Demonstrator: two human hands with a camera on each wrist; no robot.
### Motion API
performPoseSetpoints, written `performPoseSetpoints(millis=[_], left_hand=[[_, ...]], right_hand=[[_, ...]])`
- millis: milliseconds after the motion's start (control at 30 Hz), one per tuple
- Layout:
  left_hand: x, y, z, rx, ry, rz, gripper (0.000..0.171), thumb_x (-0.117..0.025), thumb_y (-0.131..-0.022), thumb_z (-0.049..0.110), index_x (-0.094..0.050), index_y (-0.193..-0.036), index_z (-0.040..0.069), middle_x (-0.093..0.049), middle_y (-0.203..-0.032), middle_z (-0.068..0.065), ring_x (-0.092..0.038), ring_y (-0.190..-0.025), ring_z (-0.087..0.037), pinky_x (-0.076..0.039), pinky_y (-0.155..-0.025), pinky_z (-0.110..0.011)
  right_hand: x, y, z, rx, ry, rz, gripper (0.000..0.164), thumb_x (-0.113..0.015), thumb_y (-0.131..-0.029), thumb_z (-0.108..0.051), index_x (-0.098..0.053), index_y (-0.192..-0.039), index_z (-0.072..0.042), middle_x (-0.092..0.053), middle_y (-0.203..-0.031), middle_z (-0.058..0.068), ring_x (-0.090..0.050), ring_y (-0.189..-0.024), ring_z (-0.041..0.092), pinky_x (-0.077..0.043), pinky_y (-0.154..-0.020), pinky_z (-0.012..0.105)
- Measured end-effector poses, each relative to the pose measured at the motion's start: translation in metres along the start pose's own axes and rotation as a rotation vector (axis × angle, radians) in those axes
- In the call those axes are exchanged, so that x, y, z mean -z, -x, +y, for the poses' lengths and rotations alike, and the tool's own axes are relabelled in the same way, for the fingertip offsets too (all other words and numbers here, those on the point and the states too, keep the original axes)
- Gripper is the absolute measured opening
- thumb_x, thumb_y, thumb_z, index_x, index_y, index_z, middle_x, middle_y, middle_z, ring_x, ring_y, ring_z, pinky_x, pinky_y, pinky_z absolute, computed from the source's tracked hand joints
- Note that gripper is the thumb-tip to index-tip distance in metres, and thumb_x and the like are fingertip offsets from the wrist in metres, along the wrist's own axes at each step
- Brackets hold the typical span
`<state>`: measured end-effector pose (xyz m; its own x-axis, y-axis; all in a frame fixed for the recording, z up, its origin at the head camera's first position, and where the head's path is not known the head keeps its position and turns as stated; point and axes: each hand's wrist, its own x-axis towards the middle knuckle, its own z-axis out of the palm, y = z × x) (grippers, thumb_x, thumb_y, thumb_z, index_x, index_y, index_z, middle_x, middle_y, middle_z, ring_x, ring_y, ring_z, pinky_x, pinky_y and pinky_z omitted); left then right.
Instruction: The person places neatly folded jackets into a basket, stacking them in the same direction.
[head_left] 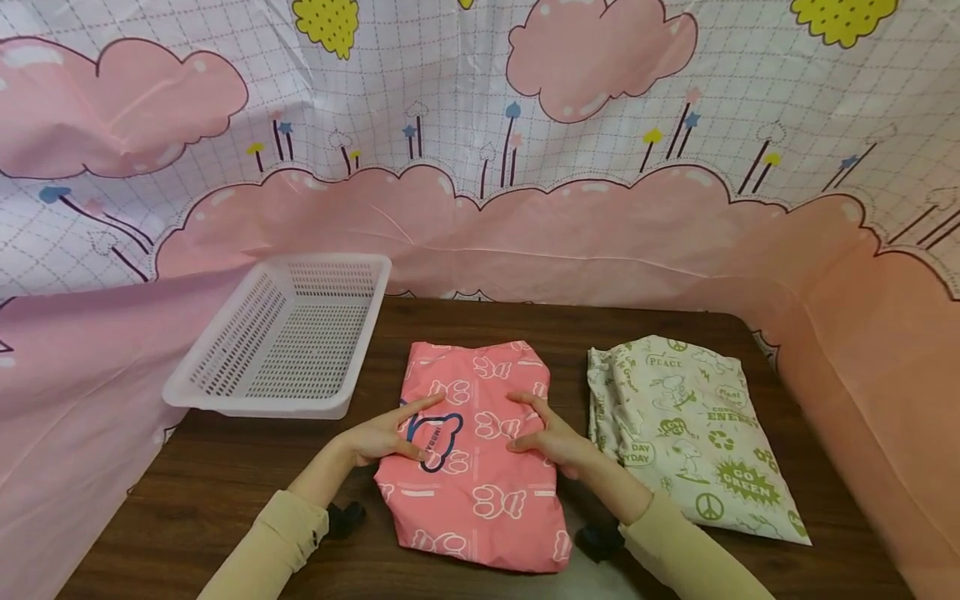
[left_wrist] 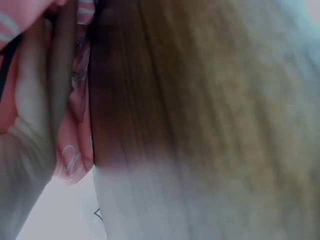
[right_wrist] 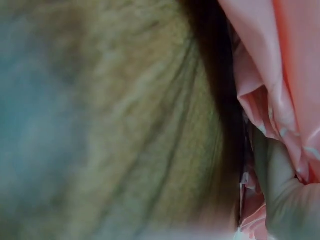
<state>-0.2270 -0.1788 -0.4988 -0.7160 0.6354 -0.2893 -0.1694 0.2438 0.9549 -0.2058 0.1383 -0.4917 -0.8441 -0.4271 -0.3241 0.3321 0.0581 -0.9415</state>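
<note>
The pink bag (head_left: 480, 492) lies on the brown tabletop (head_left: 195, 483) in the lower middle of the frame, between the fingers of two hands. The left hand (head_left: 384, 437) is at its left edge and the right hand (head_left: 561, 443) at its right edge. The head view shows only a thumb and forefinger of each hand on top of the bag, spread well apart. The left wrist view adds further fingers, close together and reaching in under the bag's side; the right wrist view shows that hand partly hidden by pink folds. Each hand grips its side of the bag between the fingers above and those below; how tightly, one cannot tell. A white basket (head_left: 262, 407) stands at left centre, and a green-printed bag (head_left: 697, 442) lies at lower right.
</note>
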Motion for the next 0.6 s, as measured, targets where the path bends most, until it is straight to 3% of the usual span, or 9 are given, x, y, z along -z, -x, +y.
performPoseSetpoints(millis=[233, 600], left_hand=[[-0.001, 0.001, 0.005, -0.033, -0.048, 0.047, 0.093, -0.078, -0.08, 0.006, -0.028, -0.155, 0.03, -0.007, -0.163, -0.009, -0.024, -0.137, -0.041, -0.055, -0.08, -0.036], [-0.004, 0.012, 0.035, -0.129, -0.083, 0.108, 0.095, -0.08, -0.079, 0.005, -0.03, -0.155, 0.033, -0.012, -0.163, -0.004, -0.013, -0.143, -0.038, -0.054, -0.085, -0.037]], right_hand=[[0.0, 0.005, -0.011, 0.029, 0.006, -0.007, 0.08, -0.07, -0.084, 0.0, -0.031, -0.15, -0.022, -0.038, -0.136, 0.026, -0.066, -0.091, 0.025, -0.057, -0.075, 0.041], [0.004, 0.014, -0.044, 0.062, 0.034, -0.05, 0.08, -0.069, -0.086, -0.002, -0.03, -0.151, -0.027, -0.048, -0.128, 0.024, -0.069, -0.087, 0.027, -0.058, -0.073, 0.043]])
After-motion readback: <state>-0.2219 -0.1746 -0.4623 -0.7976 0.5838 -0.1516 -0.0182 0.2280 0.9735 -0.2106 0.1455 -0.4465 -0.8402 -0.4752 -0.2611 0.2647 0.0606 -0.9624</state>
